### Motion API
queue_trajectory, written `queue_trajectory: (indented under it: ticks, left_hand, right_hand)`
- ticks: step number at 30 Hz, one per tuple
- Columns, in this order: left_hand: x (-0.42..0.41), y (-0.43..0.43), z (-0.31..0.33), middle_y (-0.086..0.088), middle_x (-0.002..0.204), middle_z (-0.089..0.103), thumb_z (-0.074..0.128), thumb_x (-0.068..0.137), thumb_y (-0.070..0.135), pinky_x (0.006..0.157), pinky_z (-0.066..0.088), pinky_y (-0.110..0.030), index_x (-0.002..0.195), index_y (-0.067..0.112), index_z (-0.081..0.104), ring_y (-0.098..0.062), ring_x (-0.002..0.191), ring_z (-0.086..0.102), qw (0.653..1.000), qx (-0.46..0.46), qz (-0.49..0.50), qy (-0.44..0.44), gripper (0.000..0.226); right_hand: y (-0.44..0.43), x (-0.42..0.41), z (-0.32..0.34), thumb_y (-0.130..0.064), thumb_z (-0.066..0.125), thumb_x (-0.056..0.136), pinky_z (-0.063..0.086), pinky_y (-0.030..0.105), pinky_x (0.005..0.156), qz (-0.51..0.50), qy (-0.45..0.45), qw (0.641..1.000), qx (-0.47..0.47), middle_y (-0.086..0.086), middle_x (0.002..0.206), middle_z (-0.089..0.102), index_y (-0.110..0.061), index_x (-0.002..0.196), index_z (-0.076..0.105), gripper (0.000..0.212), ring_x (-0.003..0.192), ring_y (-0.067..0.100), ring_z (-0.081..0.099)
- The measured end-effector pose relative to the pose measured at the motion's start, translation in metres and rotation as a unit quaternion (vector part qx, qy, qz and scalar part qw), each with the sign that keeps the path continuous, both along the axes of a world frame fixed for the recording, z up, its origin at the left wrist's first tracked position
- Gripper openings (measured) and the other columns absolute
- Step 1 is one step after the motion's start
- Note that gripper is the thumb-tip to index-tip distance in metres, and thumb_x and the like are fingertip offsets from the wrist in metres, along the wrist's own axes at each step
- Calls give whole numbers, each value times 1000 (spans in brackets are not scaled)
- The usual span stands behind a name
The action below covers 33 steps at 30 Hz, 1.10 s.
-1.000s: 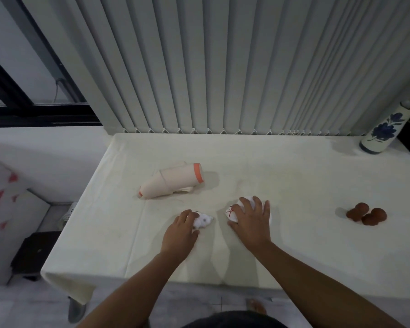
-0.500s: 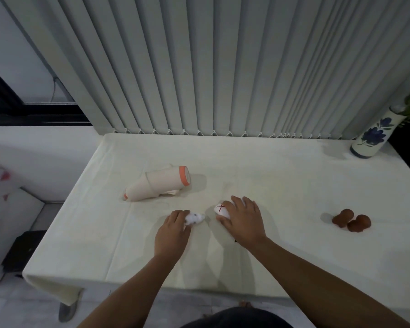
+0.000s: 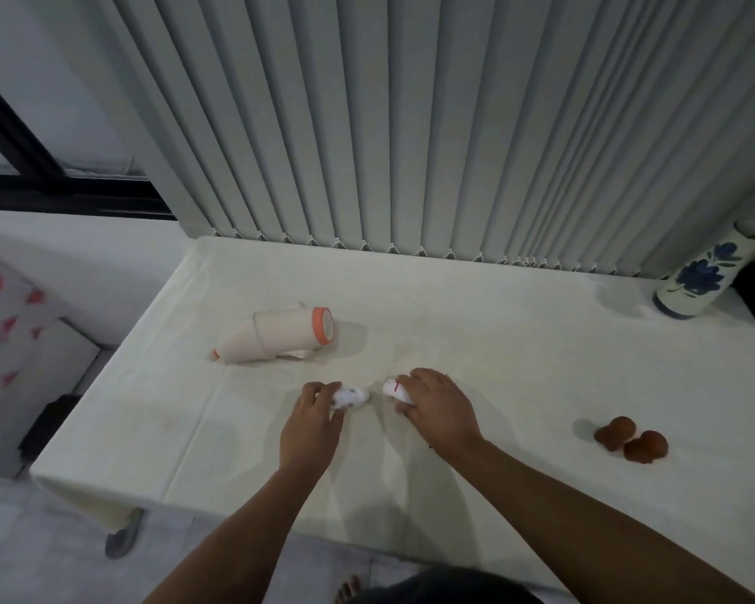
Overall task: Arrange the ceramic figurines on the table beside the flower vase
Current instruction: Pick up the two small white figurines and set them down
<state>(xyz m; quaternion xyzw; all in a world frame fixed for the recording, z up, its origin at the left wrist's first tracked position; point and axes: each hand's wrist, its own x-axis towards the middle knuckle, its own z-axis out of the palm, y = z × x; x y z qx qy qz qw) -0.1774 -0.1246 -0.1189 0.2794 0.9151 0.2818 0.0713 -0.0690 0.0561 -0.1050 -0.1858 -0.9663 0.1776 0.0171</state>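
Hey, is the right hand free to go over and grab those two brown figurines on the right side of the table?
Probably not yet. The right hand is closed over a white figurine. The tablecloth between it and the brown figurines lies bare, so the path looks free once it lets go.

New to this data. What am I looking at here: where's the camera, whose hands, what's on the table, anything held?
No machine here: a person works with bare hands. The one picture comes from a wide-angle camera on their head, looking forward and down.

The left hand closes on a small white speckled figurine. The right hand covers a white figurine with red lines. Whether either is lifted off the table is unclear.

Also on the white-covered table: a cream figurine with an orange band lying on its side, two brown figurines to the right, and the blue-flowered vase at the far right corner.
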Motion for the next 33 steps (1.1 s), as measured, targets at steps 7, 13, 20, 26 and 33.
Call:
queue_trajectory:
  ticks: [7,13,20,26,33]
  left_hand:
    - [12,8,-2,2,120,56,62,86,20,77,49,-30,124,23,54,-20,108,57,999,12,34,0,39]
    - [21,40,5,6,121,57,62,87,21,81,48,-30,124,25,54,-18,109,57,1000,25,16,5,38]
    - [29,119,12,1,120,63,65,85,21,85,50,-32,122,21,58,-20,106,62,996,55,-76,11,38]
    - [41,164,16,1,124,61,62,86,18,90,50,-33,124,22,57,-19,109,60,985,44,-168,-25,39]
    - [41,165,8,0,127,59,59,85,13,94,44,-28,126,20,56,-19,114,57,981,12,-191,-28,42]
  right_hand:
    - [6,8,2,-33,50,95,35,35,104,33,22,998,-49,-1,131,57,-18,126,54,34,120,21,52]
    - [38,27,-3,-27,50,96,34,43,107,9,54,998,-30,2,126,62,-14,122,56,30,117,25,56]
    - [87,70,5,-28,42,100,26,40,112,-51,33,998,-18,-1,134,56,-17,129,50,32,125,21,50]
    - [109,90,11,-23,36,100,6,41,119,-69,-43,997,-15,-4,143,46,-20,137,39,37,134,13,40]
    - [115,102,18,-19,35,100,-3,56,116,-38,-96,995,-15,-11,136,48,-29,125,47,29,129,11,43]
